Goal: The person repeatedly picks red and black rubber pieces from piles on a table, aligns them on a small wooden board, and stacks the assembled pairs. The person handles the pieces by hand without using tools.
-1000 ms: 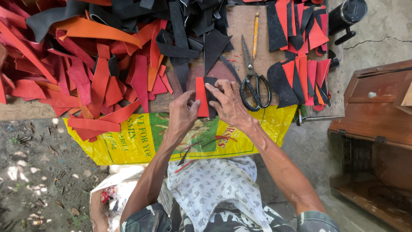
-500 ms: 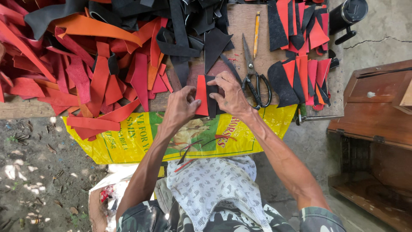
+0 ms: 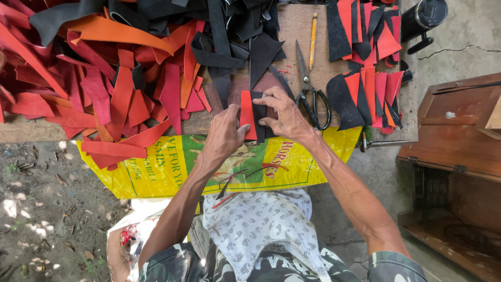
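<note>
My left hand (image 3: 224, 134) pinches a small red leather piece (image 3: 247, 115) at the near edge of the wooden board (image 3: 292, 26). My right hand (image 3: 284, 114) presses flat on a black leather piece (image 3: 259, 112) that overlaps the red one; both hands hold the pair together. Scissors (image 3: 310, 96) with black handles lie just right of my right hand. A yellow pencil (image 3: 312, 34) lies beyond them.
A big heap of red, orange and black leather scraps (image 3: 104, 78) fills the left. Cut red and black pieces (image 3: 368, 78) are stacked at the right. A yellow printed sack (image 3: 172, 162) hangs off the board. A wooden box (image 3: 454, 136) stands at right, a black cup (image 3: 425, 15) beyond.
My hands have shifted slightly on the red and black pieces, the right hand sliding down over the black one. Nothing else moved.
</note>
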